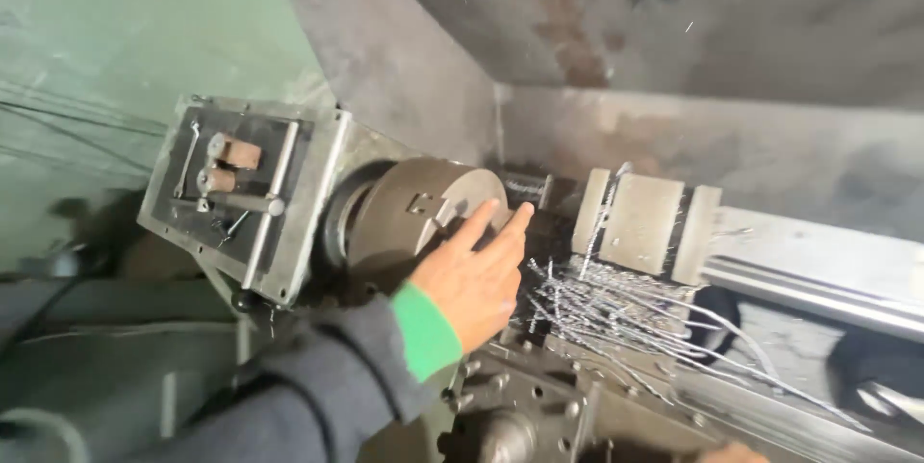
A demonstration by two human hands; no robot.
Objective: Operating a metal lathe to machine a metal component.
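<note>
A round, dull grey lathe chuck (414, 213) sits on its side, flat face turned toward three o'clock, with bright tangled metal swarf (616, 304) piled at its four o'clock

Headstock box (241, 195) at left, two short cylinders (229, 165) on its open face. Round chuck (414, 208) just right of box, face turned right. Left hand (474, 275) reaching in from lower left, fingertips (521, 218) touching chuck face at its right edge. Block holder (643, 220) right of chuck, small gap between. Heap of wire-like swarf (616, 304) below holder, right of hand, spilling right along rail (818, 275). Tool slide (525, 405) in front of swarf, below hand. Metal guard wall (597, 49) behind all. Right hand (736, 453) barely in view at bottom edge.
</note>
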